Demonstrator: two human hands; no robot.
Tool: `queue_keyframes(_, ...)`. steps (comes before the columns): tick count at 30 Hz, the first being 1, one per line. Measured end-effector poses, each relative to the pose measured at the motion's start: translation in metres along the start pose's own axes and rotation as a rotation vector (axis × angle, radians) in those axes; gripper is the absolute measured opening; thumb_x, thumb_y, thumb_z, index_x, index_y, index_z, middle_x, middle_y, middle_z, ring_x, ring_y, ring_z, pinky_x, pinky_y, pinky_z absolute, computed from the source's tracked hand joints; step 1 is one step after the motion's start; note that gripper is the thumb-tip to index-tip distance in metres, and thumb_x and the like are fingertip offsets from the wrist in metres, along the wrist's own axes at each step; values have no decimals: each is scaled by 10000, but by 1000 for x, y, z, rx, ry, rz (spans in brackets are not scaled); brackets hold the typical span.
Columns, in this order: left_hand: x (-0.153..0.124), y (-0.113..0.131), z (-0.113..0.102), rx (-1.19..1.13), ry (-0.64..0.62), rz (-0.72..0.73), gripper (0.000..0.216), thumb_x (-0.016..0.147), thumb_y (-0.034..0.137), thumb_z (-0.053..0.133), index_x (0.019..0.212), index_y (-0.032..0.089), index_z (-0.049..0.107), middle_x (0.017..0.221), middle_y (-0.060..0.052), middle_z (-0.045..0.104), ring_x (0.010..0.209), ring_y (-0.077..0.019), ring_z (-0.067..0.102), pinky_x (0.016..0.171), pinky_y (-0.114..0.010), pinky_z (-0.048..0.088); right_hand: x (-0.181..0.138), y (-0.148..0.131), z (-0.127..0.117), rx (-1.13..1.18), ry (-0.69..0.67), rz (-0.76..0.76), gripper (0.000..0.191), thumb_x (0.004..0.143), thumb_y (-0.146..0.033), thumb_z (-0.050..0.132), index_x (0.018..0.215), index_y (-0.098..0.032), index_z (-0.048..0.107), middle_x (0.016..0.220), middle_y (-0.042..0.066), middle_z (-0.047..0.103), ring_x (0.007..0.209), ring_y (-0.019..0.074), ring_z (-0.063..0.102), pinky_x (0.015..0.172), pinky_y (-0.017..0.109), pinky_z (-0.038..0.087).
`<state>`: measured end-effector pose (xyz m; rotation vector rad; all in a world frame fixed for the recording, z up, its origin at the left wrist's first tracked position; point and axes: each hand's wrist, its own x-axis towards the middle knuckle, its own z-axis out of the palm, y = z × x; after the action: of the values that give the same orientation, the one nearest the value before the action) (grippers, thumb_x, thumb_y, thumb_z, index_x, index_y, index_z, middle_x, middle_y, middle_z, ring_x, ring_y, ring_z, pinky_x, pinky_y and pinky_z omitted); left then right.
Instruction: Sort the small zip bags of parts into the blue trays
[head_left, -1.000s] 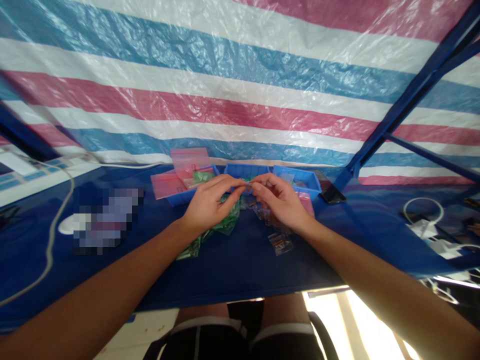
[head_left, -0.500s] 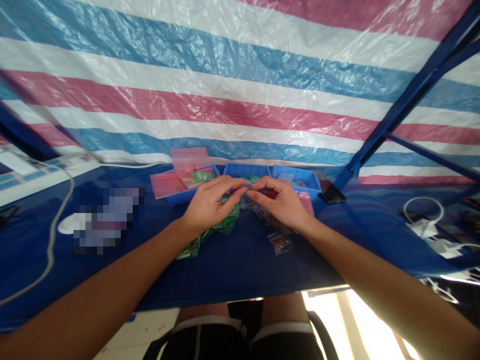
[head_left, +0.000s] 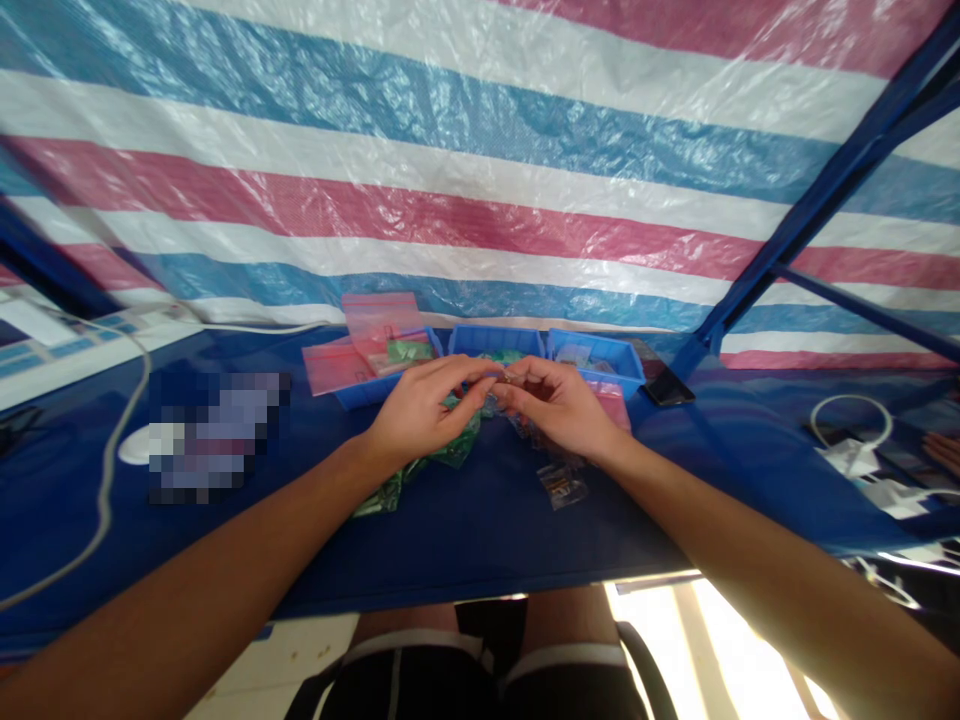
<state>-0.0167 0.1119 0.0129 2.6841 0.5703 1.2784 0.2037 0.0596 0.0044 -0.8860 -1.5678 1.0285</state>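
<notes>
My left hand (head_left: 424, 412) and my right hand (head_left: 561, 404) meet fingertip to fingertip over the blue table (head_left: 480, 520), both pinched on a small clear bag (head_left: 501, 384) whose contents are too small to make out. Green bags (head_left: 450, 445) lie under my left hand. More clear bags lie under my right hand, and one small clear bag with dark parts (head_left: 561, 485) sits nearer to me. Three blue trays stand just behind my hands: left (head_left: 358, 392), middle (head_left: 491, 340), right (head_left: 600, 352).
Pink bags (head_left: 352, 345) lie at the left tray. A dark phone (head_left: 667, 388) rests right of the trays. White cables and chargers (head_left: 855, 450) lie at the right, a white cord (head_left: 112, 450) at the left. A striped tarp (head_left: 480, 180) hangs behind; a blue frame post (head_left: 795, 220) slants right.
My fingertips have drawn a little closer together on the small bag. The arms have hardly moved.
</notes>
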Motion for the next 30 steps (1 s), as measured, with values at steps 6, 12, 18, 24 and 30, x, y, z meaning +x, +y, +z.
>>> queue_keyframes(6, 1, 3, -1, 4, -35, -41, 253, 1078, 305, 596, 1235, 184, 753, 1098, -70, 834, 825, -144, 770, 707, -212, 581, -1, 1, 0, -9, -14, 31, 410, 910, -603, 816, 975, -217, 695, 798, -18, 679, 671, 140, 615, 638, 274, 488)
queue_keyframes(12, 1, 3, -3, -13, -95, -70, 291, 1082, 323, 574, 1270, 169, 732, 1163, -82, 827, 900, -164, 786, 727, -219, 580, -2, -5, 2, 6, -8, 18, 375, 918, -565, 826, 935, -210, 705, 791, -16, 692, 640, 127, 610, 611, 263, 485)
queue_keyframes(18, 3, 1, -2, -38, -283, -78, 321, 1133, 350, 457, 1175, 173, 722, 1103, -79, 807, 983, -204, 774, 878, -285, 568, -6, -11, 3, -5, -3, 41, 395, 906, -583, 834, 916, -211, 702, 749, -16, 679, 619, 131, 608, 577, 260, 483)
queue_keyframes(24, 4, 39, -15, -90, -359, -33, 432, 1156, 382, 366, 895, 197, 656, 842, -46, 705, 763, -181, 693, 735, -307, 519, -27, -47, 6, 55, 5, 67, 357, 908, -545, 848, 868, -223, 696, 730, -3, 669, 578, 131, 585, 536, 273, 501)
queue_keyframes(30, -4, 60, -10, -140, -97, -88, 443, 1167, 400, 343, 864, 226, 616, 761, -32, 660, 697, -167, 648, 689, -320, 529, -33, -57, 12, 143, 22, 64, 311, 952, -553, 802, 966, -256, 712, 685, -6, 658, 529, 146, 569, 482, 287, 486)
